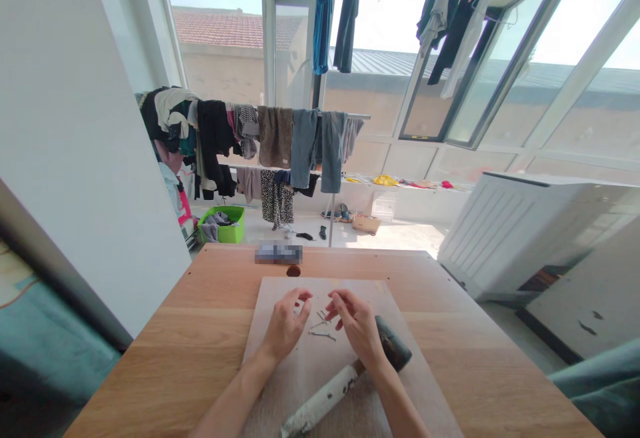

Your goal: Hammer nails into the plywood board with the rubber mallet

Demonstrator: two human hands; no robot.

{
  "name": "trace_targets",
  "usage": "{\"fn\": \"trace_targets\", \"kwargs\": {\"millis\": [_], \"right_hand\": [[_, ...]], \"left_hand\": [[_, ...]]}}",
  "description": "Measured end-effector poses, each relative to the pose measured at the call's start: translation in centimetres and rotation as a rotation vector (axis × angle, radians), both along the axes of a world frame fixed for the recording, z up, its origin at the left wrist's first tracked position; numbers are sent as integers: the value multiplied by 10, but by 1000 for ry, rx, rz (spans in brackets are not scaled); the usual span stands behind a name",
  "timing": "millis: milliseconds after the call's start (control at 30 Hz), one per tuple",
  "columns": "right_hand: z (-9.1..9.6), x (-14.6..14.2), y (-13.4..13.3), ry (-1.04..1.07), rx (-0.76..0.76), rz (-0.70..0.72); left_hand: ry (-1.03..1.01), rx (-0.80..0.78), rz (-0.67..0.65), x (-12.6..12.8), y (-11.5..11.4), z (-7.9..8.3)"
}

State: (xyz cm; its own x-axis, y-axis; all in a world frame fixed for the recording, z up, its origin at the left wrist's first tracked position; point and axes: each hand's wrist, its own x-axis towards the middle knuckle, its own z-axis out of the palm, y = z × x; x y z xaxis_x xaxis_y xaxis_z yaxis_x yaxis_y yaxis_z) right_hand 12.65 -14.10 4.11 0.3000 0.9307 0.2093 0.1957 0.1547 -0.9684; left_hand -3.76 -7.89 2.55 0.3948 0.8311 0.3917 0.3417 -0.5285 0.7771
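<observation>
My left hand (287,325) is over the pale board (270,365), its fingers curved and apart, with nothing visible in them. Facing it across a small gap, my right hand (356,325) has bent, separated fingers, and I see nothing held there either. Between and below the hands lie several thin metal pieces like nails or screws (323,335), too small to identify surely. A mallet with a dark head (393,345) and a whitish, worn handle (323,401) lies diagonally on the board, partly hidden under my right wrist and forearm.
The board rests on a wooden tabletop (170,351) with a round hole (293,271). A blurred box-like item (279,253) lies by the far edge. Beyond stand a laundry rack (360,117), a green basket (233,233) and a white cabinet (500,231).
</observation>
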Motion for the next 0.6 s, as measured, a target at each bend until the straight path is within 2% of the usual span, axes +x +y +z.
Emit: {"fn": "trace_targets", "kwargs": {"millis": [200,300,367,400,500,600], "right_hand": [[7,3,-10,-86,76,-184],[12,9,-32,-213,78,-215],[13,19,-58,-411,88,-260],[10,27,-73,-514,101,-293],[-9,61,-125,-736,189,-388],[-41,99,-173,-942,188,-459]], "left_hand": [[20,64,72,-4,1,4],[155,132,-37,-21,-17,15],[282,184,-150,-43,-39,19],[335,202,-167,-57,-51,18],[437,286,-86,-101,-84,5],[485,372,-5,-138,-104,-13]]}}
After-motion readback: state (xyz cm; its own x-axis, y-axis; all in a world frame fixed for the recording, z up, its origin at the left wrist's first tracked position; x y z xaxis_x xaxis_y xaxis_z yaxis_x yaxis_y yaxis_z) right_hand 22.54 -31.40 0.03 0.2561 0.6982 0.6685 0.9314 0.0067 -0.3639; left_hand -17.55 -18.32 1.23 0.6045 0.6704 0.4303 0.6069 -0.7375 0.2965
